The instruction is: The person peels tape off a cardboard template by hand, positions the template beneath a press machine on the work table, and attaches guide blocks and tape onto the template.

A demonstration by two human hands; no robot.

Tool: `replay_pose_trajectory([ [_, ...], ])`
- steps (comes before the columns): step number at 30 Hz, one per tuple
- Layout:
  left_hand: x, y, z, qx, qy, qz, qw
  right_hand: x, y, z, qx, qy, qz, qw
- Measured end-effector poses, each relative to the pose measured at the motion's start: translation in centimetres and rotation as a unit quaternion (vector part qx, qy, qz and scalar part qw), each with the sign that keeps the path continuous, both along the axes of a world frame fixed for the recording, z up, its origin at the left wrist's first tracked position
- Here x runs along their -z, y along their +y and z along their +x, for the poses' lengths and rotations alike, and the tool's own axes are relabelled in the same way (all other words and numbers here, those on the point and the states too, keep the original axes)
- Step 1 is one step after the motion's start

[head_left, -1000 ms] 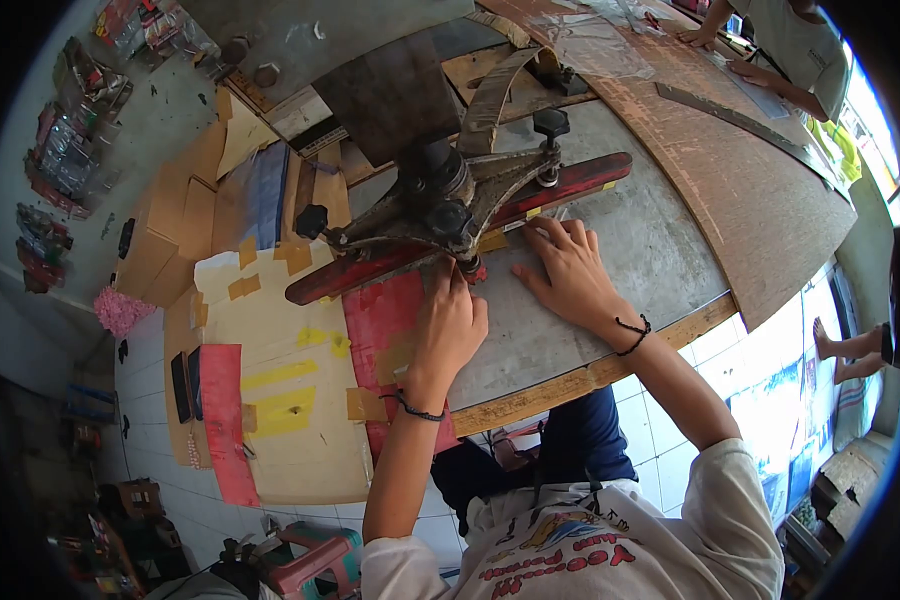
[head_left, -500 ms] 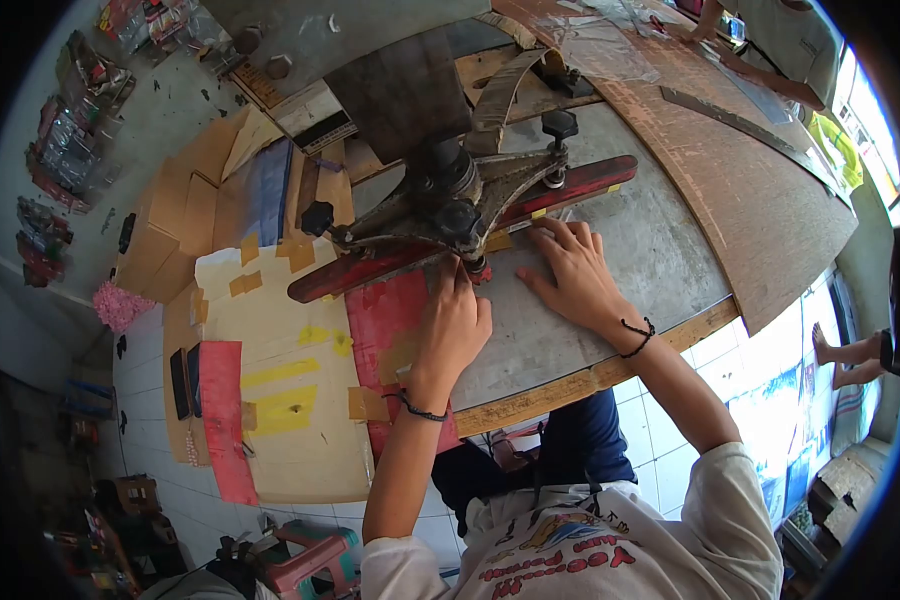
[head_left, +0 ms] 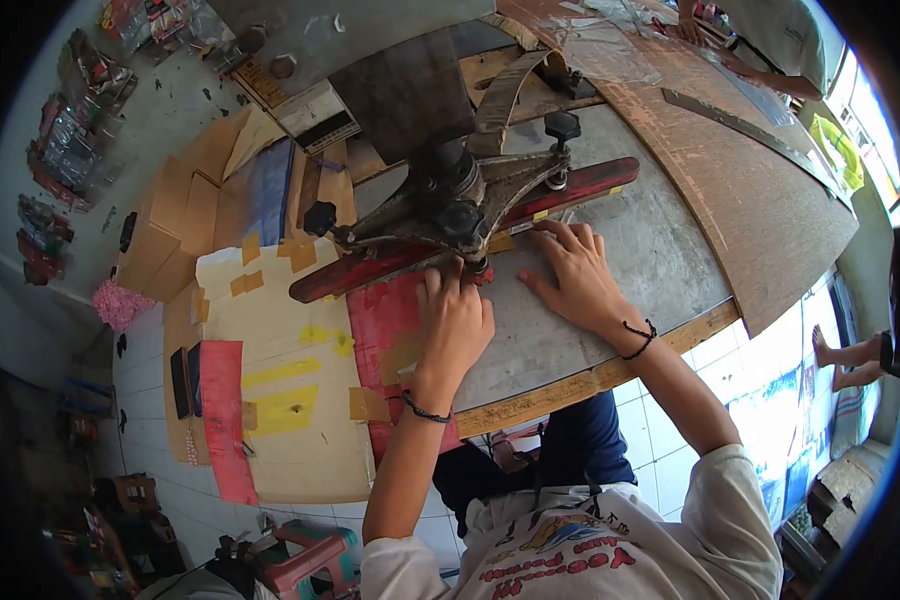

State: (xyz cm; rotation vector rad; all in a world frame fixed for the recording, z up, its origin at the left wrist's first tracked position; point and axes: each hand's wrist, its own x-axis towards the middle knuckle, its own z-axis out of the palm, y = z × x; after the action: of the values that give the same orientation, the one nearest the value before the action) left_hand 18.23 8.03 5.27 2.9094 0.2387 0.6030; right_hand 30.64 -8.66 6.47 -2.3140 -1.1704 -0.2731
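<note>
A press-like machine with a dark metal frame (head_left: 450,205) and black knobs carries a long red bar (head_left: 595,180) across the grey metal tabletop (head_left: 660,255). My left hand (head_left: 455,325) is at the front of the bar, beside a small red fitting (head_left: 482,270). Its fingers are curled and their tips are partly hidden, so what they hold, if anything, does not show. My right hand (head_left: 578,285) lies on the tabletop with fingers spread, its fingertips close to the bar and a small yellowish strip (head_left: 500,242).
To the left lies a cream board (head_left: 300,440) with red and yellow patches and brown tape. Behind it is an open cardboard box (head_left: 175,220). A brown board (head_left: 770,210) covers the right side, with another person's arm (head_left: 780,78) beyond it. Two dark phone-like objects (head_left: 181,385) rest at far left.
My left hand's fingers have shifted slightly and curled more at the front of the bar. My right hand and the machine look the same.
</note>
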Motion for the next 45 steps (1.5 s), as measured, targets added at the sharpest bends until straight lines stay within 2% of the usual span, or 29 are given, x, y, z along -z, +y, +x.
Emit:
replay_pose_trajectory([
  [6, 0.34, 0.09, 0.11, 0.015, -0.042, -0.024, 0.999, -0.25, 0.0, -0.03, -0.004, 0.009, 0.004, 1.0],
  [24, 0.4, 0.21, 0.04, 0.018, -0.04, -0.039, 0.998, -0.36, -0.04, 0.1, -0.011, 0.021, 0.012, 1.0],
  [27, 0.19, 0.27, -0.04, 0.01, -0.006, -0.033, 0.999, -0.39, 0.05, 0.05, -0.01, 0.025, 0.015, 1.0],
  [45, 0.09, 0.21, 0.0, 0.024, -0.026, -0.066, 0.997, -0.3, -0.03, 0.17, -0.006, 0.03, 0.018, 0.999],
])
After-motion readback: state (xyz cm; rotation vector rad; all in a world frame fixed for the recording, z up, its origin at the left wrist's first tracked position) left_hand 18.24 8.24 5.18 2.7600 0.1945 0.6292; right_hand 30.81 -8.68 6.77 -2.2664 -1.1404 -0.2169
